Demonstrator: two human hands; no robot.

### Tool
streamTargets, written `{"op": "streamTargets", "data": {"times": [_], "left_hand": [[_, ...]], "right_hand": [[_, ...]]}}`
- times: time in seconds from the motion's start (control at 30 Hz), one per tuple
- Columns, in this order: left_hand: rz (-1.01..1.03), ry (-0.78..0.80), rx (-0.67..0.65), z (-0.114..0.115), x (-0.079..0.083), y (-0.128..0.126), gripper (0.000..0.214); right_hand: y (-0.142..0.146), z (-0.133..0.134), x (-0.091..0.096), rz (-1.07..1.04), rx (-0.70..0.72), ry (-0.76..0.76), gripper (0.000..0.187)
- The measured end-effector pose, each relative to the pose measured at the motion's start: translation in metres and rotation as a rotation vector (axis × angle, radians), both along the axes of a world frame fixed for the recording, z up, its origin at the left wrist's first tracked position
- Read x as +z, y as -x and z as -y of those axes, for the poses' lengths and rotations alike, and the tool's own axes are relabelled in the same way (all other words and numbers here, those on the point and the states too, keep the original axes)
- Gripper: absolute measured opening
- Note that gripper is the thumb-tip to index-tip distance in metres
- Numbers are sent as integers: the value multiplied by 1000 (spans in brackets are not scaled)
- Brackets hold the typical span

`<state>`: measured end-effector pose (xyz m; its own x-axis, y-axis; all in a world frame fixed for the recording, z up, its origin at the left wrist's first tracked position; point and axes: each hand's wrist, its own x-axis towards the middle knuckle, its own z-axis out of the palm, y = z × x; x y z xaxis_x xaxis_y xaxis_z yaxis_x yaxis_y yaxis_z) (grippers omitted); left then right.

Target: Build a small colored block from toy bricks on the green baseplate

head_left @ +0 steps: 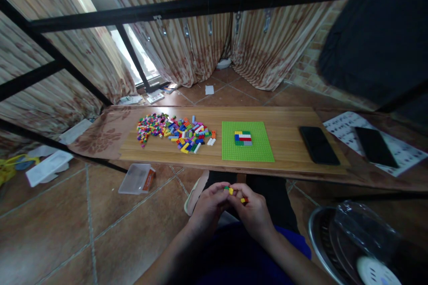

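Two hands: at six o'clock in my view, left hand (207,207) and right hand (256,214) pinch the green-and-yellow bricks (229,190) between fingertips.
Yellow-and-red bricks (244,200): toward four o'clock from those, at the right hand's fingers; I cannot tell how firmly held.
Brick sides: I'd judge them light, stiff, slick plastic, best pinched here.
Green end: points toward ten o'clock, yellow toward four, apparently the long axis; studs too small to read.
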<state>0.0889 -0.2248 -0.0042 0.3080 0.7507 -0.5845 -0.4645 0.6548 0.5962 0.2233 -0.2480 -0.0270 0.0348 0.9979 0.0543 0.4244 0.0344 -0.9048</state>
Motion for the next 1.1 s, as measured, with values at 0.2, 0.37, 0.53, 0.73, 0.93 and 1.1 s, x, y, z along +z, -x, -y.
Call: {"op": "streamTargets", "data": {"times": [0.2, 0.37, 0.53, 0.73, 0.93, 1.1], "left_hand": [[-132, -37, -87, -2, 1, 2, 36], [-144, -57, -89, -4, 0, 6, 35], [-36, -9, -64, -3, -3, 6, 32], [89, 35, -48, -1, -2, 3, 25], [127, 126, -22, -1, -8, 4, 20], [36, 180, 38, -2, -7, 7, 22]], "right_hand": [[-2, 0, -2, -32, 29, -27, 18], [-2, 0, -2, -14, 63, -98, 20], [0, 2, 2, -9, 64, -237, 18], [0, 5, 2, 44, 70, -323, 17], [-2, 8, -1, 4, 46, -310, 14], [-1, 0, 5, -410, -71, 19, 14]]}}
